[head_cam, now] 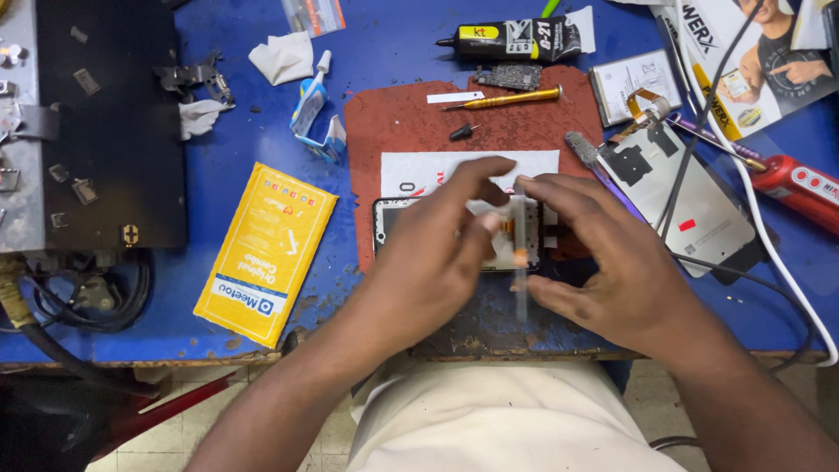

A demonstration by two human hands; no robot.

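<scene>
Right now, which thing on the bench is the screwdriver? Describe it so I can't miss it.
Start at the rust-red mat in the middle of the blue table. Near the mat's top edge, below the black glue tube, lies the screwdriver. It is the only slim, gold-coloured tool there.

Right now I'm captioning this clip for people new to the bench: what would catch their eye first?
The two hands, left hand and right hand, meet at the centre over an opened phone on a red-brown mat, with a thin, blurred clear strip between their fingers. Next comes the bright yellow packet at left on the blue table, then the black glue tube at top.
</scene>
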